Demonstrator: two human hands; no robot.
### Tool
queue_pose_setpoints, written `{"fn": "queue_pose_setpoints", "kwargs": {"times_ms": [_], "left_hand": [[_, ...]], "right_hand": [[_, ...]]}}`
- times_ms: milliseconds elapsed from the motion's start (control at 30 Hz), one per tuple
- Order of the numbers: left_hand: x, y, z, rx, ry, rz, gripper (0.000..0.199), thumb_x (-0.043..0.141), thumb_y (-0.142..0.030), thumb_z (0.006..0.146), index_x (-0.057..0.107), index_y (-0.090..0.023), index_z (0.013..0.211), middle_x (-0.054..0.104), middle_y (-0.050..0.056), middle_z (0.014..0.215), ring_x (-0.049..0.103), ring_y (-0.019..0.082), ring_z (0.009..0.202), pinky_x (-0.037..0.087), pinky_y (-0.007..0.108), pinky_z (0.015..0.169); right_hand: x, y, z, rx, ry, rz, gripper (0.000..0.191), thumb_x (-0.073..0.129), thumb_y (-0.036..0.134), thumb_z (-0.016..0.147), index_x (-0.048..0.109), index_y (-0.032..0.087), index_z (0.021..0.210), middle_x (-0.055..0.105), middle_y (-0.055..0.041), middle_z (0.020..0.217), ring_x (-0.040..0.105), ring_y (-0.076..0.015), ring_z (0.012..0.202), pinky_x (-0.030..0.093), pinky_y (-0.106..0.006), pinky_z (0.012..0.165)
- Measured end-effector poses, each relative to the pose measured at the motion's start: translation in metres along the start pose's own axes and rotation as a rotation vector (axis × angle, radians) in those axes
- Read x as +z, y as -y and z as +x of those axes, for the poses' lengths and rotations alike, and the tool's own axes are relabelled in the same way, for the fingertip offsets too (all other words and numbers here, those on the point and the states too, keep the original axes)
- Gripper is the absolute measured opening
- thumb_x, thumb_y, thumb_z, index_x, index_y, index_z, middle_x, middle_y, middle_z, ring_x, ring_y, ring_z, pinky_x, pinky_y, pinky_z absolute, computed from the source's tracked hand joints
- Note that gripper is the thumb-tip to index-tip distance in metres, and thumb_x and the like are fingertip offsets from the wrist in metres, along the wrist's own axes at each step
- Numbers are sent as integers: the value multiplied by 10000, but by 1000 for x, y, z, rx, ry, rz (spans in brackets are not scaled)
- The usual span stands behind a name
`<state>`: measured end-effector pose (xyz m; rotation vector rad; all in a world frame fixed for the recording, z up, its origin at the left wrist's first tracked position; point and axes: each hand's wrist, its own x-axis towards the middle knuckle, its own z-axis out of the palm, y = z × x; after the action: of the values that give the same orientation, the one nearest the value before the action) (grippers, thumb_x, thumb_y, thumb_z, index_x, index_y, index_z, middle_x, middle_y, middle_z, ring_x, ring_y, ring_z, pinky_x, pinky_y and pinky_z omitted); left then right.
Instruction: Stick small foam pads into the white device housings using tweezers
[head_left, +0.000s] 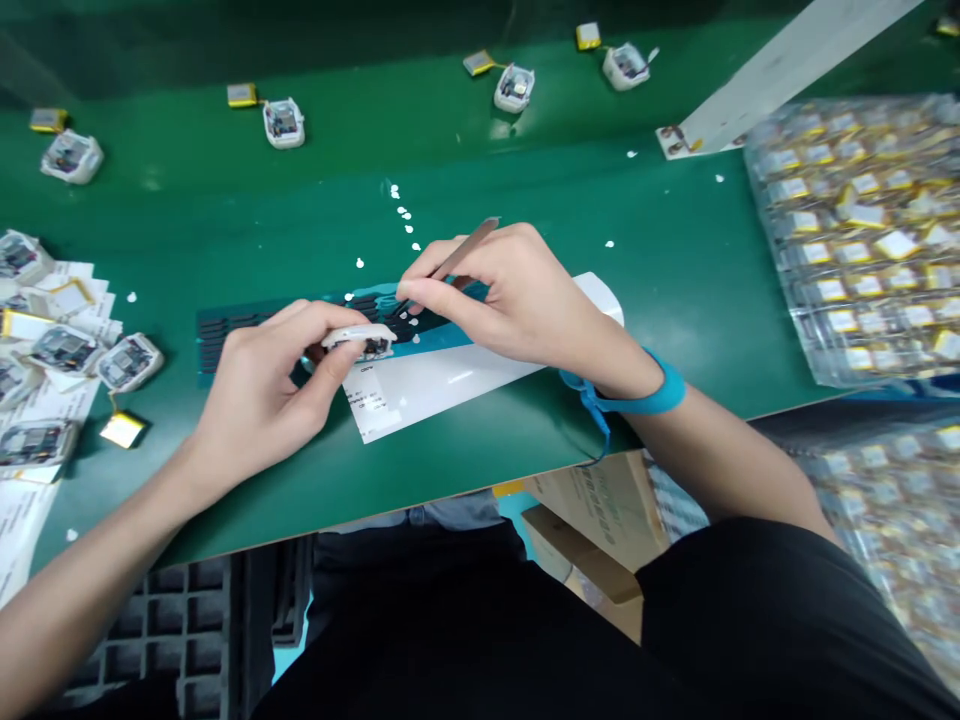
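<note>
Our left hand (262,400) grips a white device housing (358,340) in closed fingers, steadying it beside the tweezers (469,250) pinched in our right hand (510,300). Under them lies a white sheet (427,395), its print unreadable. A blue wrist strap (637,397) probably grounds us. Farther along the green bench mat (600,220), more housings (514,88) sit by yellow batteries (241,95); bagged batteries (862,240) pile right.

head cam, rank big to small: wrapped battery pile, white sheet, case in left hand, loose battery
Wrapped battery pile, white sheet, then case and loose battery: unsure, the held case is nearer the camera.
</note>
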<state>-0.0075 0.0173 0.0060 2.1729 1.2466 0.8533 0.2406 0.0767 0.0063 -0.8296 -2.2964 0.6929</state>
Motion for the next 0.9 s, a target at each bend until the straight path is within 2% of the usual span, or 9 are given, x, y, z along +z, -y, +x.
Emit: {"fn": "queue_pose_setpoints", "kwargs": {"times_ms": [133,200,300,400,567,633,800,867,900], "left_hand": [[6,6,0,153,122,134,251,529,-238,1076,746,-166,1177,803,90,1132,710,257,1008,555,347,795],[8,10,0,211,142,186,241,512,-229,1084,723,-162,1178,791,105,1220,696,278,1039,562,389,837],[11,15,1,310,163,302,238,471,-197,1092,696,-149,1156,764,120,1324,672,297,1031,556,441,825],[13,20,1,364,166,370,225,468,-181,1088,679,-137,1154,763,123,1327,651,310,1036,547,453,787],[14,24,1,390,153,384,207,486,-195,1090,678,-156,1156,774,109,1298,643,299,1008,527,436,751],[14,24,3,403,166,386,215,479,-207,1094,680,-157,1151,771,111,1304,647,296,993,526,440,754],[12,19,6,420,206,375,232,478,-173,1079,705,-182,1125,763,100,1343,690,292,1016,546,446,795],[7,12,5,460,165,258,189,553,-166,1034,731,-230,1035,789,68,1292,718,282,1012,555,454,842],[3,8,4,421,125,152,166,601,-169,1006,743,-253,1004,805,51,1248,729,275,1015,560,455,872]], "right_hand": [[2,-2,1,-41,4,-7,454,577,301,1093,620,186,656,815,-41,900,750,-164,867,534,-296,799],[0,-2,1,-39,16,-14,450,570,293,1094,628,188,660,822,-41,913,761,-174,900,540,-306,809],[-5,-2,1,-20,50,-58,432,562,306,1097,659,188,692,831,-43,969,764,-183,904,545,-320,795],[-9,-4,1,-29,96,-131,387,550,327,1103,721,193,784,834,-41,1033,759,-180,860,551,-333,772],[-5,-13,-4,-171,153,-219,279,528,286,1111,776,200,1015,832,-30,1079,782,-190,959,592,-329,842],[-3,-12,-5,-186,107,-260,275,519,280,1115,779,196,1076,834,-31,1054,787,-189,949,597,-322,818],[-8,-2,-2,-124,-166,-202,271,567,327,1101,804,214,1033,844,-27,1050,791,-169,933,612,-298,811],[-10,1,0,-143,-244,-116,249,582,338,1093,804,235,1048,845,-25,1026,782,-158,902,616,-294,810],[-10,3,1,-156,-267,-87,232,592,340,1087,802,244,1069,844,-27,1026,778,-161,904,619,-301,815]]}}
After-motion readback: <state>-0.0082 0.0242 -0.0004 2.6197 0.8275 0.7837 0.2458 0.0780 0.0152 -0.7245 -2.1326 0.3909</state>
